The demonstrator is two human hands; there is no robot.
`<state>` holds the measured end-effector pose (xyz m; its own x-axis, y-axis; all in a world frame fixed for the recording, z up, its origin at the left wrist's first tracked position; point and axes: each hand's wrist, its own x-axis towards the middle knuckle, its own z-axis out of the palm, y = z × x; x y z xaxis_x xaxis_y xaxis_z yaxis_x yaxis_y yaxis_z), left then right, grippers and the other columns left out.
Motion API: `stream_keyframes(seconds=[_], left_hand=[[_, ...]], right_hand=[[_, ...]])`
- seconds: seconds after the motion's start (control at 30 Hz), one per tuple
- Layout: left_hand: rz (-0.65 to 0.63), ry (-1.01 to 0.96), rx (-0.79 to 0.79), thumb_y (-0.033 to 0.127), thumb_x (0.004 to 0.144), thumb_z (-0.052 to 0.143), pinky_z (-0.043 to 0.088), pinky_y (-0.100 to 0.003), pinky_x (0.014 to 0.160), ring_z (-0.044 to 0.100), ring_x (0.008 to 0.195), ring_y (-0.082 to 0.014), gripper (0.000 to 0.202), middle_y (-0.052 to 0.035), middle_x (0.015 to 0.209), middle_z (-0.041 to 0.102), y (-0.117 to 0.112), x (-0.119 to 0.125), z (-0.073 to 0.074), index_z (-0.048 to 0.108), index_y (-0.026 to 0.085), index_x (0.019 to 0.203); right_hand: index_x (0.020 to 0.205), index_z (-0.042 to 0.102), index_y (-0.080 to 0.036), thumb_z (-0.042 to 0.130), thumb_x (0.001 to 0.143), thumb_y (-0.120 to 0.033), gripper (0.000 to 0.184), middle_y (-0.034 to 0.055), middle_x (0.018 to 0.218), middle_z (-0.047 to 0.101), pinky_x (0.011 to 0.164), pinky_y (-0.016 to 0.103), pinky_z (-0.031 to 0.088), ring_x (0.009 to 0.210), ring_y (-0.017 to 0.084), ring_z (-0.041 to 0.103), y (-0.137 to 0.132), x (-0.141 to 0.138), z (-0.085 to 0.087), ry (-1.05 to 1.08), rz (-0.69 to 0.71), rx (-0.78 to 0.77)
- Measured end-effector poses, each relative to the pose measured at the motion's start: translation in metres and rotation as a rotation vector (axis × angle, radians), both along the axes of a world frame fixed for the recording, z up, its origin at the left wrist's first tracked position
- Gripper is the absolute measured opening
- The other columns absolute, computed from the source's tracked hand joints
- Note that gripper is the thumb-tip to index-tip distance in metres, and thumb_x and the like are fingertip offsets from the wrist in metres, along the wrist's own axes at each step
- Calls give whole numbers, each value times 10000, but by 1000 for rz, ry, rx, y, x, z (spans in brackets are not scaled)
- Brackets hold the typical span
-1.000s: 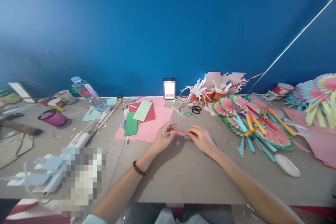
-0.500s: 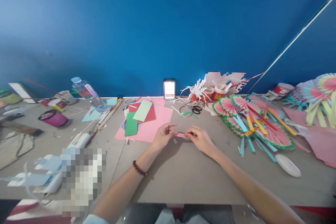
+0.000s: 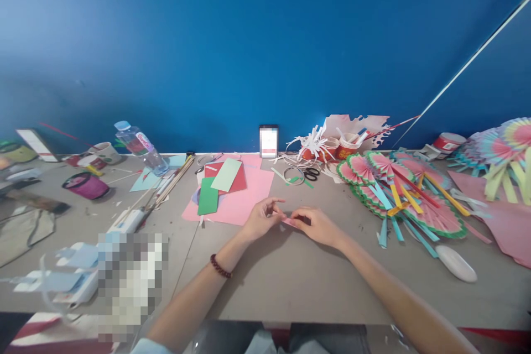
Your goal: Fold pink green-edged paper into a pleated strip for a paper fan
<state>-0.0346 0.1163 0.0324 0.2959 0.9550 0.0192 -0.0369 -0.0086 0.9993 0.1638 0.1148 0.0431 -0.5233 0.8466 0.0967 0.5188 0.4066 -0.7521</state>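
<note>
Between my two hands is a small pink paper strip (image 3: 287,222), held just above the grey table. My left hand (image 3: 262,218) pinches its left end between thumb and fingers. The right end is pinched by my right hand (image 3: 316,225), whose fingers lie close to the left ones. Much of the strip is hidden by my fingertips. Just left of and behind my left hand lies a large pink sheet (image 3: 257,191), bearing a green card (image 3: 208,197), a red card (image 3: 239,180) and a pale green card (image 3: 226,175).
Paper fans (image 3: 435,213) with coloured strips spread to the right, near a white oval object (image 3: 456,263). Scissors (image 3: 312,175) and paper cups (image 3: 348,142) sit at the back. A phone (image 3: 269,141) leans on the blue wall. Leftward are a bottle (image 3: 143,149) and a power strip (image 3: 124,225).
My hands have come closer together, and less of the pink strip shows between them. The strip now slants down to the right. Both hands still pinch it.
</note>
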Motion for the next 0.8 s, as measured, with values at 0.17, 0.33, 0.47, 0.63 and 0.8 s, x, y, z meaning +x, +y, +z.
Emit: stream_keyframes(seconds=[0.17, 0.33, 0.47, 0.63, 0.8], left_hand=[[91, -141, -45, 285, 629, 801, 456, -287, 705, 621, 716, -154, 588, -10, 766, 660, 0, 3, 1, 570, 172, 1159], [117, -270, -168, 314, 573, 859, 482, -321, 780, 645, 786, -178, 624, -42, 844, 689, 0, 3, 1, 610, 173, 1128], [111, -264, -291, 394, 584, 852, 484, -275, 714, 625, 710, -140, 494, -49, 803, 698, 1, 2, -2, 693, 150, 983], [105, -227, -295, 443, 595, 832, 472, -249, 679, 605, 681, -127, 365, -57, 755, 698, 2, 1, -6, 725, 129, 748], [205, -169, -230, 455, 584, 825, 431, -240, 604, 541, 579, -104, 350, -39, 663, 675, 1, 3, -5, 726, 137, 691]], right_hand=[[769, 669, -195, 487, 886, -525, 395, -9, 639, 577, 537, 252, 317, 571, 119, 431, -2, -1, -1, 104, -63, -70], [751, 645, -195, 494, 878, -496, 361, -7, 652, 589, 552, 246, 353, 586, 124, 467, -4, -5, -3, 197, -107, -78], [765, 643, -182, 504, 877, -451, 323, 7, 688, 615, 576, 250, 384, 619, 129, 501, -5, -9, -6, 233, -133, -69], [761, 627, -163, 510, 874, -473, 351, 5, 687, 605, 583, 245, 406, 636, 127, 507, -8, -16, -10, 294, -151, -125], [754, 607, -172, 504, 867, -490, 353, -3, 680, 577, 571, 236, 413, 639, 124, 494, -9, -21, -16, 305, -162, -172]])
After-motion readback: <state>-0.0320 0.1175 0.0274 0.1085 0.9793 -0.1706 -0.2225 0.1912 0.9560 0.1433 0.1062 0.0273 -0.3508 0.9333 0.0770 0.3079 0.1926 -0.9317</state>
